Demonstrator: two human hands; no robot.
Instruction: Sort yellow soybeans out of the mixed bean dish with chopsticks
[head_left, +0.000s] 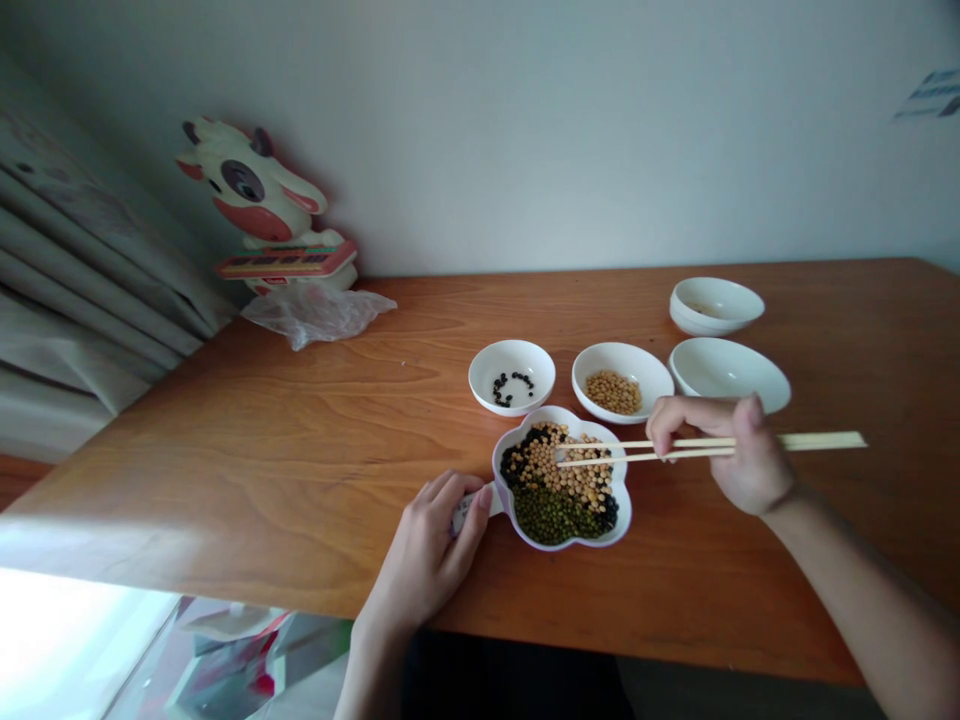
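My left hand (435,540) is closed round the short handle of a white scalloped dish (625,500) on the table. Black beans (517,465), yellow soybeans (551,455) and green mung beans (555,515) lie in the dish. In my right hand (724,450) is a pair of wooden chopsticks (795,442), their tips among the soybeans; whether a bean is pinched between them I cannot tell. Just behind the dish, one white bowl (480,385) holds a few black beans and another white bowl (660,378) holds soybeans.
A third white bowl (772,385) stands beyond my right hand, with more stacked white bowls (720,322) behind it. At the back left of the wooden table (337,500) are a cow-shaped toy keyboard (289,260) and a crumpled plastic bag (322,312). A curtain (67,310) hangs at the left.
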